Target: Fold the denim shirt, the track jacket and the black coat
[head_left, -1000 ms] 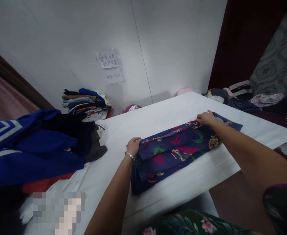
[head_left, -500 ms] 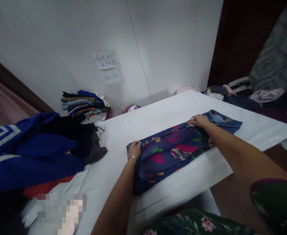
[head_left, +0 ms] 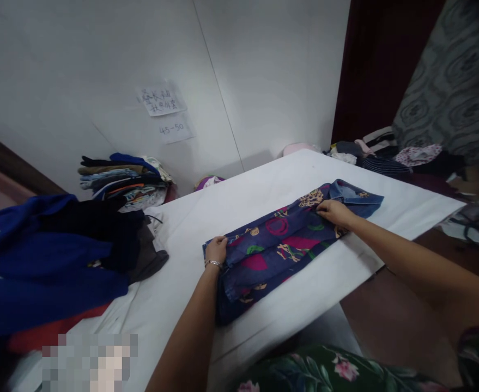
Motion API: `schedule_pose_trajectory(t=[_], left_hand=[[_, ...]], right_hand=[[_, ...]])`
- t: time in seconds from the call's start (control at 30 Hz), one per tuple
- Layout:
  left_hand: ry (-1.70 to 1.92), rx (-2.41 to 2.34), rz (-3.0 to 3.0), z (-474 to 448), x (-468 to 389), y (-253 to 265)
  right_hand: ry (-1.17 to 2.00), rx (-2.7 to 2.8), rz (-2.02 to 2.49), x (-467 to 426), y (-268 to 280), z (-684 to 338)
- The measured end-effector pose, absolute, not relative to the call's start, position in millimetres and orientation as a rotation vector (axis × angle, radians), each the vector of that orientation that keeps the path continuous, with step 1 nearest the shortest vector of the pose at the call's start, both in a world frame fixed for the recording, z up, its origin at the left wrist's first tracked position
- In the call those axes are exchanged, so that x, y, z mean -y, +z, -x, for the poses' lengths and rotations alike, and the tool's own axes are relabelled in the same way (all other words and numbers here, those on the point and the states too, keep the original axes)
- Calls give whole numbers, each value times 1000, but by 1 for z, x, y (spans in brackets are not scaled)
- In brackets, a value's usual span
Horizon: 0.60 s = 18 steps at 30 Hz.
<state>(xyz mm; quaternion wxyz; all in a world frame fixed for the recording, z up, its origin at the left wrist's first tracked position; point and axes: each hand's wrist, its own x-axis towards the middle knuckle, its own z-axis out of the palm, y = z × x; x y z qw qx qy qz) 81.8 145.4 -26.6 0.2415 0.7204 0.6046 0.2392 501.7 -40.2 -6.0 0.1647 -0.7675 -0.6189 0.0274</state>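
A dark blue denim jacket (head_left: 272,253) with pink, green and tan prints lies in a long folded strip across the table, its collar (head_left: 341,191) at the right end. My left hand (head_left: 216,250), with a bracelet at the wrist, grips the far left corner by the hem, fingers curled over the cloth. Close to the collar, my right hand (head_left: 334,211) rests on the upper layer, thumb and fingers pinched together on the fabric. Part of the cloth under each hand is hidden.
The jacket lies on a white table (head_left: 239,198). Blue and black garments (head_left: 67,245) are heaped on the left, with a folded clothes stack (head_left: 127,182) behind. More clothes (head_left: 386,155) lie beyond the right corner. Paper signs (head_left: 163,100) hang on the wall.
My right hand has moved from the jacket's far edge towards me, uncovering a tan patterned patch. My left hand stays at the hem corner. The view has turned slightly right.
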Motion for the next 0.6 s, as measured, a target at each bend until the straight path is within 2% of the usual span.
schedule_pose_trajectory(t=[0.47,0.6], left_hand=[[625,-1664,-2014,-82,-145,-22],[579,-1681,-2037,-84,-142,-17]], right_hand=[[-51,1830,2210,23,-7,-489],[40,1759,2184,39,-11,-493]])
